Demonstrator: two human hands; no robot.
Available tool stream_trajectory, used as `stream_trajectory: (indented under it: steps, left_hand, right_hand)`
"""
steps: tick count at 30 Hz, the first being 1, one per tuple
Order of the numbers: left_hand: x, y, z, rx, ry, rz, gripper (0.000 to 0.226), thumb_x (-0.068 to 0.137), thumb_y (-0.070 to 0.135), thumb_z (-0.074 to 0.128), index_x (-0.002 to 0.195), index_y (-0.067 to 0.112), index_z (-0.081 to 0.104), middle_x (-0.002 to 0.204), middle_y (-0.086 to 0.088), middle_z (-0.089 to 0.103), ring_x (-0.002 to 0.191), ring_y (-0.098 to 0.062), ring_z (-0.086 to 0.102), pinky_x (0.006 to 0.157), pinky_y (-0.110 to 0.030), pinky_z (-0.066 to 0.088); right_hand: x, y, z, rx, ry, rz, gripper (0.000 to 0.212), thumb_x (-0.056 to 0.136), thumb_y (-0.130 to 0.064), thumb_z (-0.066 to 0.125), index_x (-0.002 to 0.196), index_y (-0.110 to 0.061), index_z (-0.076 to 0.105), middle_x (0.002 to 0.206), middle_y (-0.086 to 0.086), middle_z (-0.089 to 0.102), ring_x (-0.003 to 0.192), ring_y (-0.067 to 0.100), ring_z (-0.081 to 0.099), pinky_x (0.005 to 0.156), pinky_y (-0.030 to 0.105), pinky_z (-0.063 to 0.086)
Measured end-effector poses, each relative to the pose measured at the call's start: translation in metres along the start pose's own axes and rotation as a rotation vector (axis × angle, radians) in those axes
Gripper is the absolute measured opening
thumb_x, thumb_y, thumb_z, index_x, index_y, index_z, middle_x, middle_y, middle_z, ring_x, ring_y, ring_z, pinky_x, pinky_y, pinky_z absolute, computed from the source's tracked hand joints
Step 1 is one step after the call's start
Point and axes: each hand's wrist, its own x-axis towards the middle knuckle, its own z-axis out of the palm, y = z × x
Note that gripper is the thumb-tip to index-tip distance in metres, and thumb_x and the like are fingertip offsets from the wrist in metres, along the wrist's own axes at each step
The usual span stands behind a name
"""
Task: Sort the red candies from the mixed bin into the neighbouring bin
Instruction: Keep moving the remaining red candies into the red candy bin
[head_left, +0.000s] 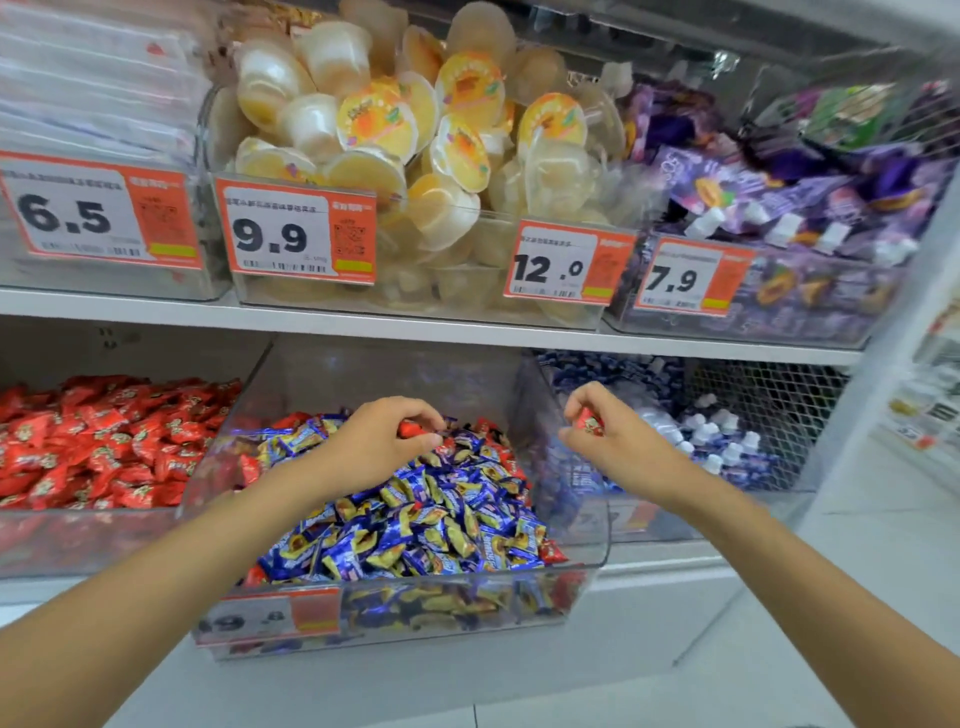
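left hand (382, 447) is reaching into the mixed bin (597, 540) at centre frame, pinching a red candy (410, 429). right hand (618, 436) is hovering at its right edge, pinching a second red candy (589, 422). the red bin (78, 540) is sitting just beside, middle left.

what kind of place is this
Likely a shop's bulk-sweets aisle: clear shelf bins of wrapped candies, jelly cups above, and orange price tags on the bin fronts.
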Motion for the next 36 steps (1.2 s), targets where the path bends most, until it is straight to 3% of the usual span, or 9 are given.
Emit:
stream_trajectory:
  steps: [4, 11, 17, 21, 25, 28, 31, 34, 36]
  left_hand:
    - [0.052, 0.015, 0.047, 0.095, -0.116, 0.046, 0.024, 0.091, 0.028, 0.062, 0.113, 0.019, 0.064, 0.106, 0.005, 0.058, 0.097, -0.01, 0.053, 0.086, -0.022, 0.04]
    - [0.111, -0.001, 0.117, 0.527, -0.371, -0.001, 0.05, 0.081, 0.059, 0.06, 0.111, 0.018, 0.061, 0.111, -0.008, 0.063, 0.101, -0.028, 0.06, 0.08, -0.035, 0.048]
    - [0.108, -0.008, 0.099, 0.327, -0.304, -0.047, 0.027, 0.084, 0.037, 0.069, 0.103, 0.022, 0.057, 0.104, 0.0, 0.06, 0.092, -0.022, 0.057, 0.074, -0.031, 0.043]
    - [0.074, -0.012, 0.053, 0.126, -0.106, -0.031, 0.014, 0.085, 0.028, 0.069, 0.092, 0.028, 0.056, 0.092, 0.008, 0.06, 0.088, -0.018, 0.058, 0.075, -0.03, 0.043]
    - [0.031, -0.013, 0.004, 0.037, 0.006, -0.012, 0.03, 0.091, 0.025, 0.062, 0.12, 0.029, 0.055, 0.115, 0.008, 0.06, 0.08, -0.007, 0.058, 0.071, -0.022, 0.042]
    - [0.004, -0.018, -0.017, 0.018, 0.004, -0.062, 0.015, 0.094, 0.027, 0.057, 0.108, 0.03, 0.061, 0.098, 0.004, 0.066, 0.055, -0.009, 0.054, 0.059, -0.022, 0.043]
    - [-0.015, -0.023, -0.024, -0.006, 0.005, -0.079, 0.007, 0.091, 0.023, 0.06, 0.086, 0.027, 0.061, 0.081, 0.001, 0.065, 0.068, -0.019, 0.06, 0.064, -0.026, 0.045]
    - [-0.025, -0.027, -0.024, -0.012, -0.035, -0.096, 0.003, 0.09, 0.023, 0.063, 0.089, 0.027, 0.061, 0.082, -0.002, 0.065, 0.06, -0.017, 0.053, 0.062, -0.029, 0.043]
    - [-0.028, -0.032, -0.027, -0.033, -0.036, -0.095, 0.005, 0.089, 0.025, 0.063, 0.089, 0.029, 0.061, 0.092, -0.006, 0.067, 0.066, -0.02, 0.056, 0.068, -0.035, 0.048]
  right_hand:
    - [-0.016, 0.027, 0.005, 0.057, 0.05, -0.014, 0.022, 0.089, -0.023, 0.065, 0.094, -0.023, 0.044, 0.067, -0.002, 0.037, 0.055, 0.01, 0.032, 0.057, 0.027, 0.03]
    - [-0.019, 0.044, 0.012, 0.156, 0.038, -0.055, 0.021, 0.09, -0.02, 0.064, 0.099, -0.023, 0.046, 0.065, -0.01, 0.042, 0.057, 0.012, 0.036, 0.057, 0.028, 0.032]
    - [-0.018, 0.046, 0.011, 0.168, 0.016, 0.0, 0.019, 0.091, -0.019, 0.063, 0.104, -0.022, 0.048, 0.069, -0.01, 0.04, 0.057, 0.019, 0.032, 0.055, 0.029, 0.03]
    - [-0.019, 0.037, 0.009, 0.164, 0.063, -0.02, 0.025, 0.088, -0.023, 0.066, 0.095, -0.039, 0.048, 0.073, 0.004, 0.043, 0.06, 0.019, 0.036, 0.059, 0.034, 0.034]
    - [-0.013, 0.002, 0.011, 0.059, 0.143, -0.143, 0.017, 0.091, -0.021, 0.061, 0.097, -0.032, 0.049, 0.079, -0.003, 0.046, 0.058, 0.007, 0.039, 0.058, 0.024, 0.035]
    - [0.01, -0.02, 0.036, -0.028, 0.046, -0.15, 0.011, 0.094, -0.021, 0.056, 0.102, -0.024, 0.049, 0.085, -0.006, 0.045, 0.067, 0.007, 0.044, 0.061, 0.02, 0.036]
    - [0.052, -0.019, 0.073, -0.126, -0.084, -0.066, 0.015, 0.098, -0.019, 0.049, 0.112, -0.013, 0.052, 0.097, -0.001, 0.051, 0.085, 0.019, 0.051, 0.063, 0.026, 0.037]
    - [0.096, 0.001, 0.106, -0.188, -0.152, 0.07, 0.025, 0.099, -0.015, 0.047, 0.12, -0.006, 0.057, 0.119, 0.012, 0.061, 0.107, 0.028, 0.056, 0.082, 0.029, 0.043]
    - [0.115, 0.012, 0.122, -0.243, -0.235, 0.124, 0.03, 0.097, -0.019, 0.051, 0.124, -0.009, 0.059, 0.125, 0.012, 0.062, 0.104, 0.025, 0.059, 0.08, 0.025, 0.041]
